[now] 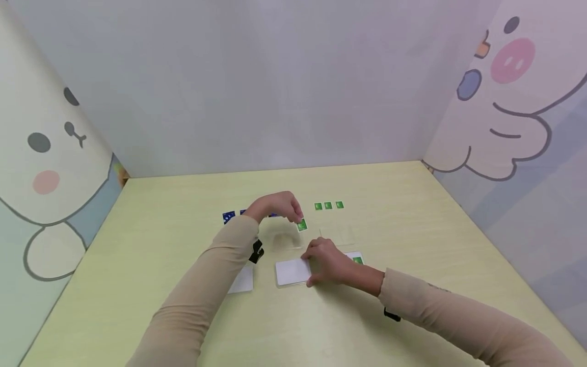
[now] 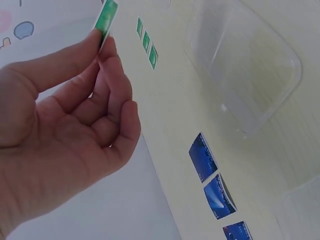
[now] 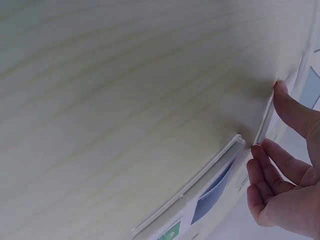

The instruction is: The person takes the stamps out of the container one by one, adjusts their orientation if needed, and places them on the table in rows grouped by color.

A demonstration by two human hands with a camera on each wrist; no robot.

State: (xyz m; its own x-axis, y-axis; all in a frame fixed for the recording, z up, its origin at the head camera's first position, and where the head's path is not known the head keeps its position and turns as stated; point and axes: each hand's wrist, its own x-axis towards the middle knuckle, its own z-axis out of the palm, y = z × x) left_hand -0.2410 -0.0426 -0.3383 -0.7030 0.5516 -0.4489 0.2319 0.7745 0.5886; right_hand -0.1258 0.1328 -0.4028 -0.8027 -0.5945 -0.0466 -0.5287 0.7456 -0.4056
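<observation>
Green stamp (image 1: pixel 302 225) held above table (image 1: pixel 330 336), tilted, pinched between left hand's (image 1: pixel 281 205) thumb and forefinger, other fingers loosely curled! Row of three green stamps (image 1: pixel 327 205) just beyond, closer to table's far edge. Right hand (image 1: pixel 329 261) spans white-topped clear case (image 1: pixel 292 272), thumb and fingertips parted, gripping opposite sides, farther from that edge. Best handling, probably: light pinch at stamp's rim, no bending, case kept flat and steady.
</observation>
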